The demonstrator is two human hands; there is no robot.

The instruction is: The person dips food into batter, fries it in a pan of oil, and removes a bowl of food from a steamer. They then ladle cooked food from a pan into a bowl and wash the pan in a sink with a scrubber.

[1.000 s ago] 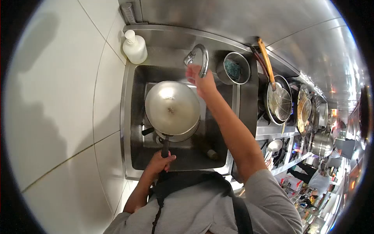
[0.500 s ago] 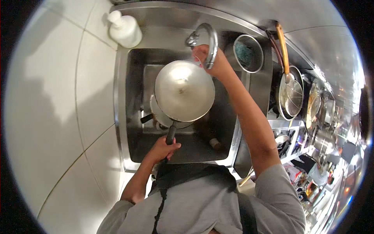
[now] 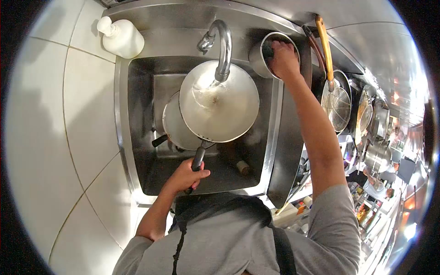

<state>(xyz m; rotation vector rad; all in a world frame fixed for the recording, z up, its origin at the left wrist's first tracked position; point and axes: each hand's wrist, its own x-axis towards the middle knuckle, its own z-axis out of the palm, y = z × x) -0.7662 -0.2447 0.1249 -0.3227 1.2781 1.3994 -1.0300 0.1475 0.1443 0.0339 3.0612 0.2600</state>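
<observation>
My left hand (image 3: 187, 175) is closed round the black handle of a round metal pan (image 3: 229, 107), held over the sink (image 3: 174, 185). The curved faucet (image 3: 223, 46) hangs over the pan's upper part, and water runs from it into the pan. My right hand (image 3: 283, 58) reaches into a metal pot (image 3: 261, 59) at the sink's back right; its fingertips are hidden inside, where a dark scrubber shows in part. Under the held pan, a second pan (image 3: 173, 121) with a black handle lies in the sink.
A white pump bottle (image 3: 123, 39) stands at the back left corner. A brown bottle (image 3: 241, 166) lies in the sink. To the right are a wooden-handled strainer (image 3: 337, 107) and more pans. A person (image 3: 376, 185) is far off at the right.
My right hand has left the faucet and moved right into the metal pot. Water now runs into the pan, which has come under the spout. My left hand still grips its handle.
</observation>
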